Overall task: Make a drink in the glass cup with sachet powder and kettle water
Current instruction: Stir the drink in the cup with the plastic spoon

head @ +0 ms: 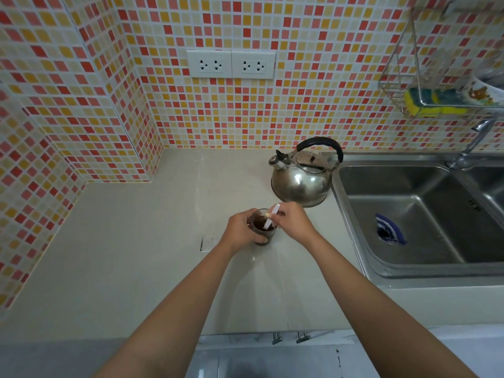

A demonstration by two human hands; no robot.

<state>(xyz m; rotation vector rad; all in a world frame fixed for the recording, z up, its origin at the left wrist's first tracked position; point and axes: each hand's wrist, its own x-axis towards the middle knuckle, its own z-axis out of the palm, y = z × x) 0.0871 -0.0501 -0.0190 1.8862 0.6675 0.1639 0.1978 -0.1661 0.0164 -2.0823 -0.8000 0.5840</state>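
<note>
Stirring looks like the step in hand: the glass cup (262,227) stands on the pale worktop (141,257), just in front of the kettle (301,178), and already holds a dark brown drink. The left hand (242,231) is wrapped around the cup's side, steadying it. The right hand (291,220) pinches a thin white strip (270,219), probably the emptied sachet or a flat stirrer, whose lower end dips into the liquid; which of the two it is cannot be told.

To do this well, I would keep the left hand firm and low on the cup so it does not skid on the smooth worktop, and move the strip in small circles reaching the bottom, where powder tends to clump. If the strip is paper it will soften fast, so short, gentle strokes suit it better than hard ones. The cup may be hot, so a light but sure hold seems wise.

The cup is clear, round and short. The kettle is polished steel, squat and domed, with a black arched handle and a capped spout. The worktop is matte and cream-coloured; beside it lies a brushed steel sink (409,214), and behind it a wall of small glossy tiles (245,115) in red, orange and cream.
</note>
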